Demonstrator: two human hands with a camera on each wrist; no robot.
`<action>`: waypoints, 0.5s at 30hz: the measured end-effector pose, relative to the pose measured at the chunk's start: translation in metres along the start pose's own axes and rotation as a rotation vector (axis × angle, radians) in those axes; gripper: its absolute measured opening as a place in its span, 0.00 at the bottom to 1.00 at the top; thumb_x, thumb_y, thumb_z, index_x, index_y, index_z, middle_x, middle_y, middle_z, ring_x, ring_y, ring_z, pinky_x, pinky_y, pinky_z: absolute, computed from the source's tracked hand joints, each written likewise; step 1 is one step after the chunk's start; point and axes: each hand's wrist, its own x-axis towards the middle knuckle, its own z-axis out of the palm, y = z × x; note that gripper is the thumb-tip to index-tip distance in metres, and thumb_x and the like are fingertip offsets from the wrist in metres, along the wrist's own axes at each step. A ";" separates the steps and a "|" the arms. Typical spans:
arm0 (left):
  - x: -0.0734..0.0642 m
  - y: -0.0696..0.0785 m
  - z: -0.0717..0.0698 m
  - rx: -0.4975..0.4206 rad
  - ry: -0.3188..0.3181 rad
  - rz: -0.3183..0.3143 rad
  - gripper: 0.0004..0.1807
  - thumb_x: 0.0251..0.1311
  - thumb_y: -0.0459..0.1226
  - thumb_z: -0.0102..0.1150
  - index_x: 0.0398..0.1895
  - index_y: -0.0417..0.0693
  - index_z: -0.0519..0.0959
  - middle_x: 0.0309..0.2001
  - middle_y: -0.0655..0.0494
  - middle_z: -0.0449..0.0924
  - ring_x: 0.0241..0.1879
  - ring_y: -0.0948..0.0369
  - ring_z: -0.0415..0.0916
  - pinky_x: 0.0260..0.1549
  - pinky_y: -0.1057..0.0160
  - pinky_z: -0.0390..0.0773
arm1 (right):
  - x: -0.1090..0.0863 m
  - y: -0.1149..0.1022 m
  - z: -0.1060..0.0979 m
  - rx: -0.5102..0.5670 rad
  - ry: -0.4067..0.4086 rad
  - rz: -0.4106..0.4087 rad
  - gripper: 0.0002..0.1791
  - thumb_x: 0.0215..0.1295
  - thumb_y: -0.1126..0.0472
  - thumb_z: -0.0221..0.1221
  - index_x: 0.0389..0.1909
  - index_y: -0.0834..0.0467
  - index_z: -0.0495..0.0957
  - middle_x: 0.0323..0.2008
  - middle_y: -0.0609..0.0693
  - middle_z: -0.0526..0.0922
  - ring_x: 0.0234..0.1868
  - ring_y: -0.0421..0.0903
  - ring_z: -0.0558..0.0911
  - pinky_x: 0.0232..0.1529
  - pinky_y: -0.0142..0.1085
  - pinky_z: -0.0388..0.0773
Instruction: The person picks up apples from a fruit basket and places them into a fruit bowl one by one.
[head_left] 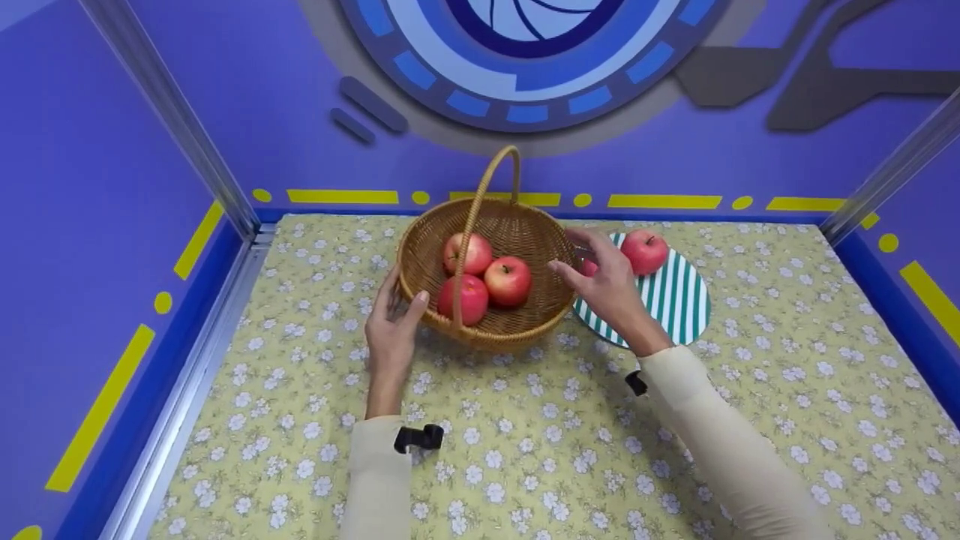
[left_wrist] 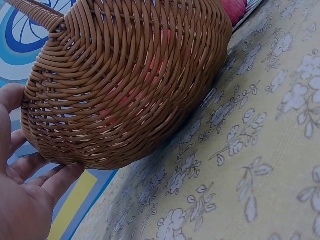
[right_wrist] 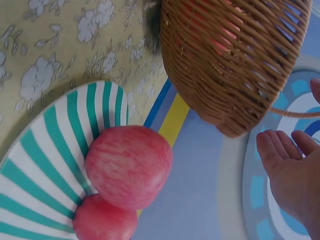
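A brown wicker basket point(head_left: 480, 334) with a tall arched handle holds three red apples point(head_left: 508, 281). My left hand point(head_left: 391, 330) grips its left side, thumb at the rim and fingers on the woven outside. In the left wrist view, those fingertips support the basket's side point(left_wrist: 125, 90) from below. My right hand point(head_left: 611, 289) is at the right rim with thumb and fingers spread; in the right wrist view, a gap separates the right hand point(right_wrist: 295, 175) from the wicker.
Right of the basket lies a round green-and-white striped plate point(head_left: 679, 300). On it are two more apples, one at the back point(head_left: 645, 252) and one partly hidden behind my right hand. A flowered cloth point(head_left: 480, 465) covers the table. A blue panel wall point(head_left: 262, 150) stands behind.
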 end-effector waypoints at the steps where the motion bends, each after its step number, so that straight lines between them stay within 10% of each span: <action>1: 0.000 0.000 0.000 -0.006 -0.001 0.003 0.37 0.68 0.48 0.72 0.80 0.63 0.70 0.78 0.55 0.67 0.75 0.55 0.65 0.72 0.56 0.72 | 0.001 0.000 0.002 -0.012 -0.002 -0.009 0.32 0.67 0.61 0.74 0.68 0.67 0.77 0.63 0.64 0.80 0.63 0.61 0.82 0.64 0.53 0.82; 15: 0.000 0.001 -0.001 -0.021 -0.009 0.011 0.38 0.68 0.45 0.73 0.79 0.61 0.71 0.76 0.53 0.69 0.74 0.54 0.67 0.70 0.58 0.75 | 0.006 -0.006 0.026 -0.099 -0.119 0.023 0.34 0.69 0.55 0.73 0.71 0.64 0.74 0.66 0.62 0.78 0.66 0.56 0.78 0.69 0.50 0.76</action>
